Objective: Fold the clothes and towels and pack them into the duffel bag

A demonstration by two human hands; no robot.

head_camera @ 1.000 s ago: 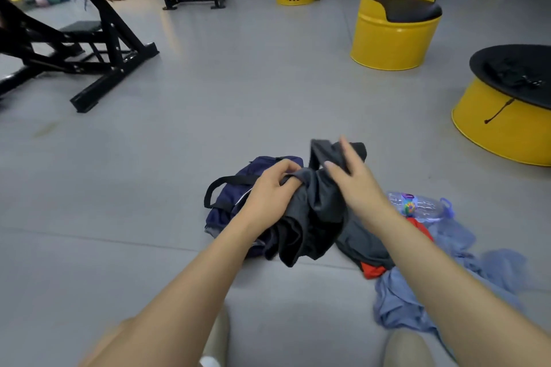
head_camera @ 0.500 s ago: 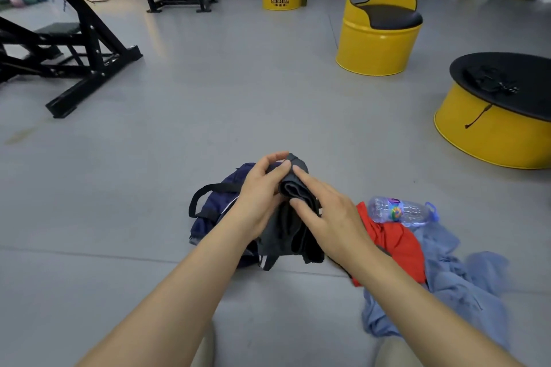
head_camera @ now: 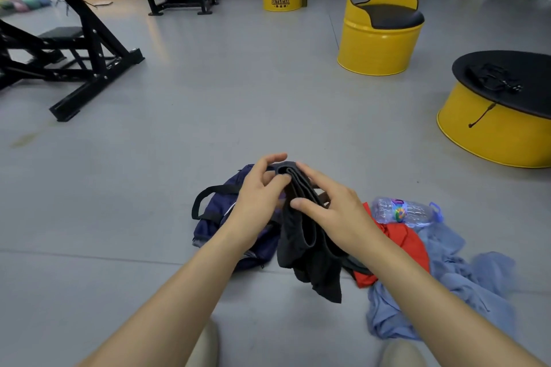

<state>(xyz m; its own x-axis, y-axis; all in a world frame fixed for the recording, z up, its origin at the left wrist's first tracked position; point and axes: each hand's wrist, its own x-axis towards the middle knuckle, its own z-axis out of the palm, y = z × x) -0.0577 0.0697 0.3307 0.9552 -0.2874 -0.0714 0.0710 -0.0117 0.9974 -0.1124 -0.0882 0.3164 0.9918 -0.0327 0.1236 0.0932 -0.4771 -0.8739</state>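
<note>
Where the view starts, far left: black steel exercise frame (head_camera: 89,68), standing on the grey floor (head_camera: 268,98).
Duffel bag (head_camera: 214,220): navy with black handles, lying on the floor left of centre, partly hidden behind the left hand; whether it is unzipped cannot be told.
Left hand (head_camera: 256,199): raised in front of the bag; fingers (head_camera: 278,180) curled onto the top fold of the dark garment, pinching it.
Dark garment (head_camera: 307,247): charcoal, folded lengthwise in layers, held up between both hands; it hangs in front of the bag's right end, and contact between its loose lower end and the floor cannot be told.
Right hand (head_camera: 340,214): against the garment's right side; thumb pressed on the front of the fabric, fingers laid along its upper edge, gripping it.
Drum seat (head_camera: 378,39): yellow with a black cushion, well beyond the clothes.
Red garment (head_camera: 408,244): crumpled on the floor just right of the dark garment, partly under the right forearm.
Water bottle (head_camera: 402,211): clear plastic, lying on its side beyond the red garment.
Blue garment (head_camera: 465,283): pale blue, heaped unfolded on the floor, right of the red one.
Drum bench (head_camera: 492,140): low, yellow, black-topped, far right; carries a black strapped item (head_camera: 492,77).
</note>
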